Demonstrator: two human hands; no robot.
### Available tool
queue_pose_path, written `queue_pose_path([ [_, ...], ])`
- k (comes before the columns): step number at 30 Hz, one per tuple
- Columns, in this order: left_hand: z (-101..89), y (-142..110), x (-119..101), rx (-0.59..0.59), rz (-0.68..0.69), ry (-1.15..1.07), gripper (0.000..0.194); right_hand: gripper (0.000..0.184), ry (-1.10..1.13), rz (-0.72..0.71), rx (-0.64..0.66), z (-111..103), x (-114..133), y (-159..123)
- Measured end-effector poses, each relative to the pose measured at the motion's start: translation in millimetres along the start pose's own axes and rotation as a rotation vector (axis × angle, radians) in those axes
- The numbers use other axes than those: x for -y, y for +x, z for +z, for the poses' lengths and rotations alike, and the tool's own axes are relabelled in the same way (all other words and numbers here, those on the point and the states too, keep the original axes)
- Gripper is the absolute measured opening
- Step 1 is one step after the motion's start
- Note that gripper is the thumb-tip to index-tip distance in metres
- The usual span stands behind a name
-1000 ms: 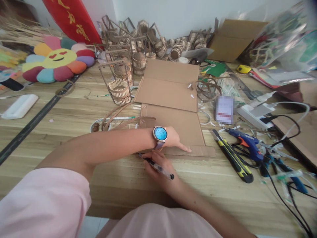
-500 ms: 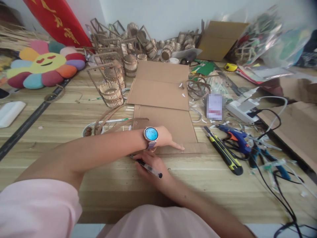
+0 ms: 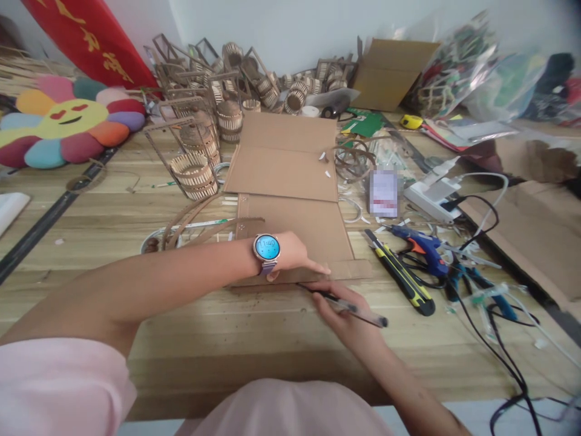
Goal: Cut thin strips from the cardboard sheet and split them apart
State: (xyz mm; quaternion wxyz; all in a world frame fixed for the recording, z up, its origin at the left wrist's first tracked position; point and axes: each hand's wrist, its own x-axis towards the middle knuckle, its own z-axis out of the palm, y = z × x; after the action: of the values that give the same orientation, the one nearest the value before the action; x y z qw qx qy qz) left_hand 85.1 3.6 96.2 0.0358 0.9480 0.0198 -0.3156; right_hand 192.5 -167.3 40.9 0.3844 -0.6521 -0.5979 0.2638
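My left hand (image 3: 295, 253), a watch on its wrist, presses down on a narrow cardboard strip (image 3: 358, 269). Its index finger points out straight along the strip and the thumb shows below; the other fingers are mostly hidden. The strip lies across the near end of a larger cardboard sheet (image 3: 313, 227). My right hand (image 3: 347, 306) is closed around a black pen (image 3: 358, 312) with a clear barrel. The pen's tip touches or nearly touches the strip's near edge, just right of my left thumb.
A yellow-black utility knife (image 3: 402, 275), a blue glue gun (image 3: 422, 248), pliers (image 3: 494, 290) and cables lie at right, beside a power strip (image 3: 433, 197). Small wooden buckets (image 3: 193, 175) crowd the back left. A flower cushion (image 3: 72, 124) is far left.
My right hand has moved the pen rightward along the strip's near edge, out from below my left wrist. My left hand stays in place on the strip. The whole view has shifted slightly.
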Motion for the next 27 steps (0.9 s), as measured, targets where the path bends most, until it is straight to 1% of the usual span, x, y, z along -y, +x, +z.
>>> queue_pose_path([
  [3, -3.4, -3.5, -1.4, 0.04, -0.004, 0.005, 0.126, 0.02, -0.085, 0.108, -0.072, -38.4, -13.5, -6.4],
  [6, -3.9, -4.5, -1.4, 0.043, -0.002, 0.005, 0.126, 0.024, -0.237, 0.217, -0.205, -74.9, -29.7, -15.2],
  [8, -2.6, -3.3, -0.9, 0.03, -0.003, 0.002, 0.127, 0.027, -0.343, 0.26, -0.299, -93.4, -37.7, -21.9],
  [10, -1.0, -2.1, -1.0, 0.03, -0.008, -0.006, 0.127, 0.029, -0.422, 0.268, -0.394, -104.1, -41.0, -26.5],
  [12, 0.4, -2.8, -2.5, 0.024, -0.013, -0.018, 0.125, 0.028, -0.521, 0.242, -0.472, -105.9, -40.4, -25.2],
  [14, 1.8, -6.8, -5.9, -0.023, -0.04, -0.039, 0.118, 0.027, -0.644, 0.147, -0.471, -99.5, -38.6, -15.4],
  [16, 4.4, -14.2, -10.4, -0.072, -0.103, -0.058, 0.105, 0.03, -0.73, -0.017, -0.35, -87.4, -37.8, 2.6],
  [18, 9.5, -24.5, -15.3, -0.08, -0.173, -0.04, 0.091, 0.032, -0.755, -0.07, -0.254, -73.4, -38.1, 25.3],
  [20, 18.3, -35.9, -20.0, -0.184, -0.2, 0.017, 0.074, 0.035, -0.778, -0.068, -0.225, -62.0, -38.1, 46.7],
  [22, 30.8, -46.4, -25.0, -0.309, -0.246, -0.004, 0.065, 0.044, -0.782, -0.043, -0.208, -57.1, -37.8, 61.4],
  [24, 45.7, -53.4, -30.6, -0.389, -0.278, -0.03, 0.057, 0.051, -0.811, 0.019, -0.19, -60.4, -39.2, 66.7],
  [25, 53.3, -55.1, -33.5, -0.4, -0.282, -0.046, 0.054, 0.051, -0.838, 0.056, -0.183, -64.7, -41.3, 65.9],
  [27, 66.7, -55.1, -38.8, -0.448, -0.304, -0.067, 0.049, 0.043, -0.908, 0.122, -0.183, -76.4, -48.7, 59.2],
])
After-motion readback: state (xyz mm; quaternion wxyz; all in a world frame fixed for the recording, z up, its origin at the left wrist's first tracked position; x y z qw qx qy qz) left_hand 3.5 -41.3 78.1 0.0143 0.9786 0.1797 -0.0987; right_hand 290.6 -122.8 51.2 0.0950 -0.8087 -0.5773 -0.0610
